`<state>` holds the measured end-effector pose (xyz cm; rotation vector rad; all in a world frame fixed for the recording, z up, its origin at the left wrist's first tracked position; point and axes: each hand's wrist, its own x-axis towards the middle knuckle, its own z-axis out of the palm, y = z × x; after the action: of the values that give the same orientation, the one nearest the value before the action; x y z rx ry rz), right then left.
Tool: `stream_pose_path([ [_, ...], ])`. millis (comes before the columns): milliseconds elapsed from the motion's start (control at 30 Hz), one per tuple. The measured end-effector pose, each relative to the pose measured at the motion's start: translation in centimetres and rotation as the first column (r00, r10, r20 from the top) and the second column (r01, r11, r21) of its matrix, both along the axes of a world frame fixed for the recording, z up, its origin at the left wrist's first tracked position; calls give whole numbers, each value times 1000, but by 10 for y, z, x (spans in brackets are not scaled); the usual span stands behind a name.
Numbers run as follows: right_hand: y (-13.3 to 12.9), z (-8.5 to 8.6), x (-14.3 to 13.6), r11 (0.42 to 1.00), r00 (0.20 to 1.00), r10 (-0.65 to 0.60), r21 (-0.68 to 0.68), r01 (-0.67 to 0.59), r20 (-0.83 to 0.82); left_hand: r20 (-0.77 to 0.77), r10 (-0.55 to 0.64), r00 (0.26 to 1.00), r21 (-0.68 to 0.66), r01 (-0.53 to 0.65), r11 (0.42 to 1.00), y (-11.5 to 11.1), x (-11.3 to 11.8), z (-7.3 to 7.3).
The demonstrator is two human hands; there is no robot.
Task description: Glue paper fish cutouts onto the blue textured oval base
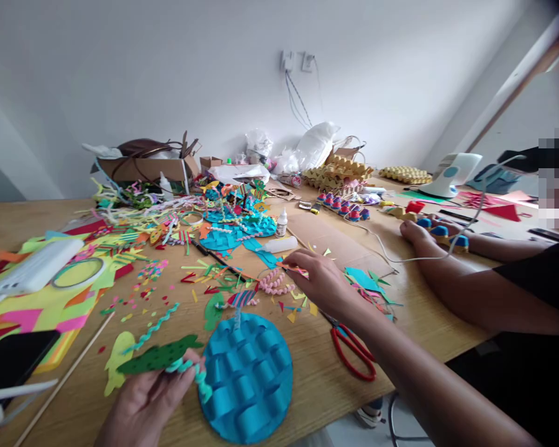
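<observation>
My left hand [144,400] pinches a dark green paper fish [161,355] with a curly teal pipe cleaner [202,377] attached. Beside it lies a round blue paper piece [249,379] with raised strips, and a striped fish [242,299] on a stem stands at its top edge. My right hand [314,273] reaches over the table, fingertips pressed together beside pink curly pipe cleaners [274,282] and small orange paper; what they hold is too small to tell. A pale green fish [121,360] lies at the left.
Red-handled scissors [354,354] lie below my right forearm. Glue bottles [282,223], paper scraps, tape and a phone [16,360] cover the table. Another person's hands [414,233] hold a painted egg-carton strip [440,231] at the right. A white cable crosses there.
</observation>
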<state>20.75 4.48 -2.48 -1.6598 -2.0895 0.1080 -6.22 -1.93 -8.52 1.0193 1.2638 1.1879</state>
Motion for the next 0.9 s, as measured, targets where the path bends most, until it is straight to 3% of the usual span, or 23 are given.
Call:
stream_pose_path([
  [33, -16, 3, -10, 997, 991, 74, 5, -74, -115, 9, -85, 996, 6, 85, 996, 1, 3, 4],
  [100, -43, 5, -29, 971, 921, 210, -43, -237, -328, 0, -122, 993, 47, 121, 991, 4, 7, 9],
  [200, -67, 1, -53, 924, 844, 257, -135, -357, -471, -63, -171, 983, 111, 177, 978, 10, 12, 14],
  [433, -69, -24, -89, 953, 685, 121, -109, -283, -718, -210, -331, 920, 182, 369, 911, 17, 19, 21],
  [667, -67, -49, -110, 983, 546, 70, -34, -178, -835, -486, -250, 837, 287, 423, 859, 18, 19, 16],
  [767, -65, -52, -111, 984, 497, 83, -8, -178, -864, -491, -212, 845, 319, 401, 858, 14, 22, 14],
  [900, -65, -51, -111, 989, 416, 34, -28, -143, -909, -381, -308, 872, 289, 428, 856, 9, 26, 8],
])
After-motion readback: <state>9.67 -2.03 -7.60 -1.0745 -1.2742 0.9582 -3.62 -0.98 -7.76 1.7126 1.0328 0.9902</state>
